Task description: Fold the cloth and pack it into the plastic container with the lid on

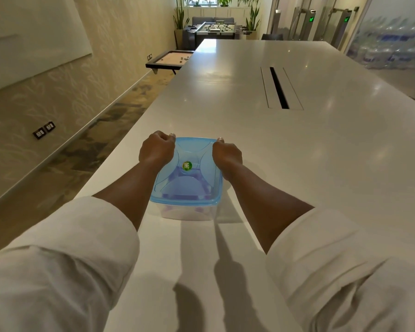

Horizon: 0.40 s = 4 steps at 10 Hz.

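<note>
A loose white sleeve [65, 259] is rolled above the left forearm. The left hand [156, 149] is curled tight over the far left corner of the translucent blue lid [189, 178], which sits on the clear, square plastic container [185, 213] near the glossy white table's [249, 97] near edge. Purple cloth [182, 188] shows dimly inside. The right hand [227, 154] clenches the far right corner.

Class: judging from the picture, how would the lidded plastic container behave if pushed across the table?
The plastic container would probably slide rather than tip: it sits low and broad on the glossy table. Likely light, holding only cloth. Its thin clear walls may flex.
</note>
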### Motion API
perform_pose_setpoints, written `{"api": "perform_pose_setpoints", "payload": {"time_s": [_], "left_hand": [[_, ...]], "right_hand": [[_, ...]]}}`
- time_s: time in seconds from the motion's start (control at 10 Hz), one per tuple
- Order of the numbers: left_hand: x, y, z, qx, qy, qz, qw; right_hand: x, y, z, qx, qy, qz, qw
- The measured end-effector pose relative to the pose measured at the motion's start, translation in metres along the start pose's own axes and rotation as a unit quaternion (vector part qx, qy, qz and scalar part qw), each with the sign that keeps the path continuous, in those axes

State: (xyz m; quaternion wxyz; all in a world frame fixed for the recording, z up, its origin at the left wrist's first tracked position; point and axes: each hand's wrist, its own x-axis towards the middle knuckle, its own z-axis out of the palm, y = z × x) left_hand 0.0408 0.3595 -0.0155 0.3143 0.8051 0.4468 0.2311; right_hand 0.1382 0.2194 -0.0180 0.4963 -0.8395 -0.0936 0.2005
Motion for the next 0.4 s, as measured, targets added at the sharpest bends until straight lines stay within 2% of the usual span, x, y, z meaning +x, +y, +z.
{"api": "perform_pose_setpoints", "payload": {"time_s": [0.2,0.4], "left_hand": [[-0.005,0.004,-0.003,0.069,0.019,0.021,0.997],[-0.014,0.018,0.000,0.217,0.106,0.070,0.968]], "right_hand": [[-0.005,0.000,-0.002,-0.005,0.016,0.011,1.000],[-0.003,0.000,-0.007,0.022,0.017,0.022,0.999]]}}
